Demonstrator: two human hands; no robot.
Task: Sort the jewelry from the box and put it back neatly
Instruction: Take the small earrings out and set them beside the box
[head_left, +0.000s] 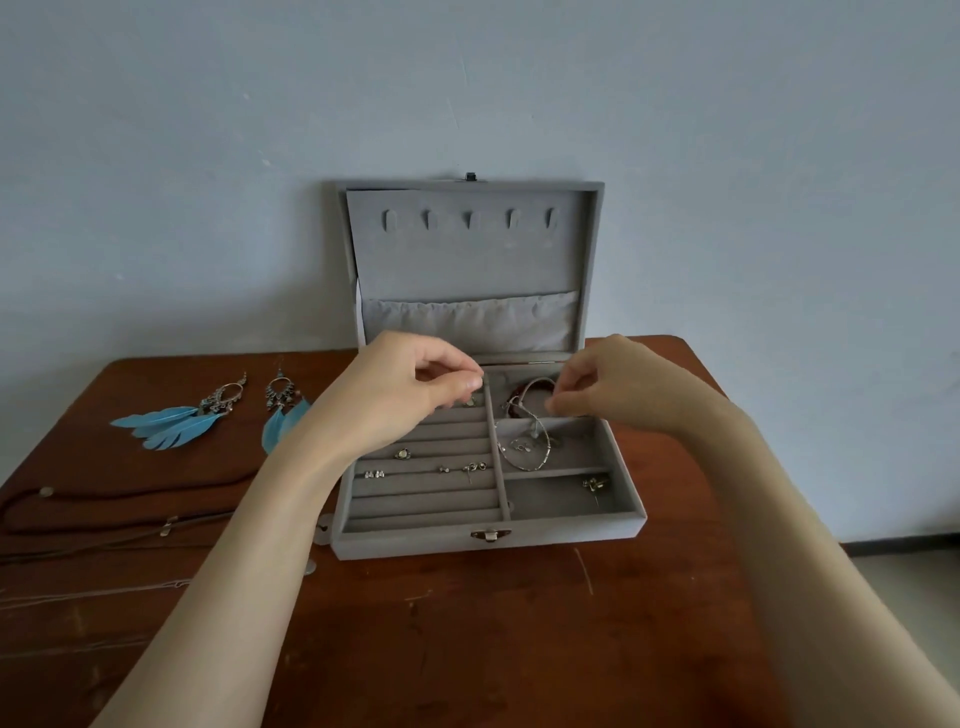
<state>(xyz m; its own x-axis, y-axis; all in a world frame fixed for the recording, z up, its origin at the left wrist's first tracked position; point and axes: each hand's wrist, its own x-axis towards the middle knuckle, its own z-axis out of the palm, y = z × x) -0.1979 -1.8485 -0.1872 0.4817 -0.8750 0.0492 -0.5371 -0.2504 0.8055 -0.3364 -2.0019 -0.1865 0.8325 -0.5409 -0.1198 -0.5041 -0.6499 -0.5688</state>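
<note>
Open grey jewelry box (488, 540) sits on the brown bench (467, 639) against a pale blue wall (208, 156), both hands, left (410, 389) and right (608, 384), hovering over its back compartments, fingers curled like they're pinching something tiny, can't tell what.

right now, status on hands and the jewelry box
Left hand and right hand both over the open jewelry box, fingertips pinched; what they hold, unclear. Feather earrings out on the table.

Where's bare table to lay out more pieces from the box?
Free: table in front of the box, between the forearms, and the strip right of the box. Crowded: left side, with feather earrings and cords. Both hands, left hand and right hand, hover over the box's back.
</note>
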